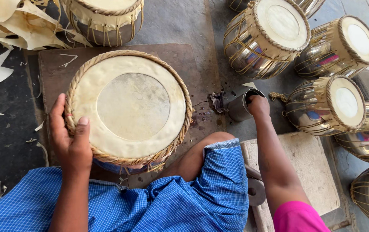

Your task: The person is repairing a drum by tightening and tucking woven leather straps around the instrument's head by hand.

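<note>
We hold the large drum [128, 107] with our left hand [70, 141]. The fingers [57, 118] of this hand are spread and curl around the braided rim on the left side of the drum, and the thumb [81, 129] lies flat on the pale skin just inside the rim. The drum stands upright on a dark wooden board [184, 60], with its skin facing up, and its lower edge is just above our knee in the blue checked cloth [193, 193].

Our right hand [258, 106] is well apart from the drum, on the other side of the knee. It reaches into the mouth of a small metal cup [240, 107] that lies tilted on the floor. The fingers are inside the cup, so we cannot tell if they are pressed together or pinching something.

Beyond the right hand, several shiny metal drums [261, 41] with pale skins and cord lacing stand close together. Near the right forearm there is a flat stone slab [309, 167]. Far from the left fingers, to the upper left, pale scraps of hide [16, 23] lie in a pile.
</note>
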